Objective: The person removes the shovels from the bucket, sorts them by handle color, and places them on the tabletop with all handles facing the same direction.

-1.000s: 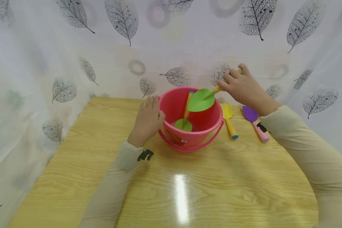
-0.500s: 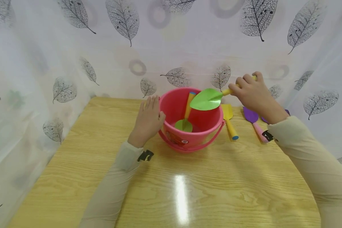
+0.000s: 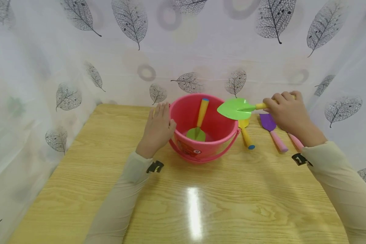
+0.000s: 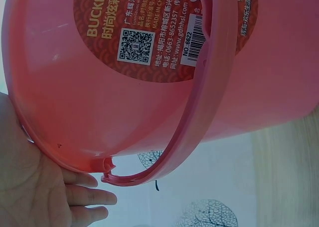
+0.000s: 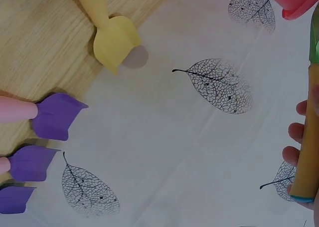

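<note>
A pink toy bucket [image 3: 183, 115] stands on the table, its handle hanging down in front. With fingers straight, my left hand [image 3: 158, 128] rests against the rim on the left side; the left wrist view shows the palm [image 4: 25, 177] beside the handle's hinge. Past the bucket's right rim, in the air, my right hand [image 3: 288, 112] grips the yellow handle of a green toy trowel [image 3: 236, 108], whose blade points left and partly overlaps the rim. Inside the bucket leans another green toy shovel [image 3: 202, 112], handle end up.
To the bucket's right lies a yellow toy shovel [image 3: 247, 137]. Farther right is a purple toy shovel [image 3: 267, 122] with a pink handle, and more purple blades [image 5: 32, 163] appear in the right wrist view. A leaf-patterned curtain [image 3: 183, 51] hangs behind the wooden table [image 3: 79, 189].
My right hand has moved right and somewhat down, carrying the trowel from over the bucket to its right rim. The trowel now lies more level. My left hand has stayed in place.
</note>
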